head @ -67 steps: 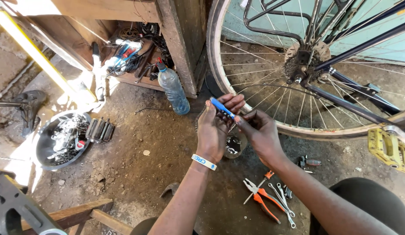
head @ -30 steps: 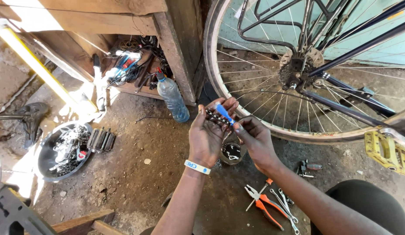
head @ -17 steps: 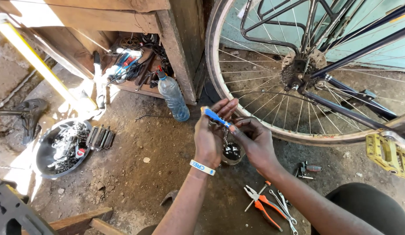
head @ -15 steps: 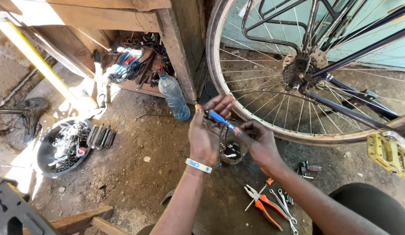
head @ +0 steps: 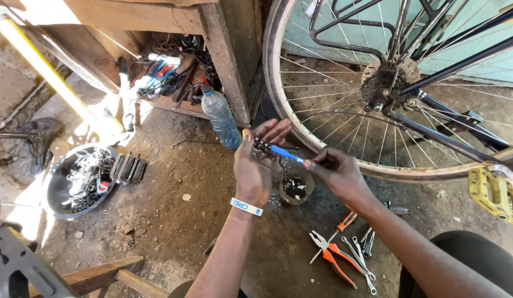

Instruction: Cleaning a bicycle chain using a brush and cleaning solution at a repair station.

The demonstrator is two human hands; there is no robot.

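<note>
Since the earlier frame the brush (head: 279, 151) has swung from pointing up and left to lying nearly level between the two hands, its bristle end now against the left palm; the left hand (head: 255, 165) is spread open, fingers fanned toward the wheel (head: 322, 110), seemingly to cradle a small dark part that cannot be made out; the right hand (head: 336, 175) is closed on the brush's near end, pinching it to steer the bristles; just below both hands stands a cup (head: 294, 187) of dark liquid on the ground, likely kept close for dipping; nearer and to the right lie pliers (head: 335, 257) and spanners (head: 362, 264); to the far left stands a bottle (head: 220, 117) by the wooden post (head: 226, 60), and further left a bowl (head: 83, 175) of metal bits.
</note>
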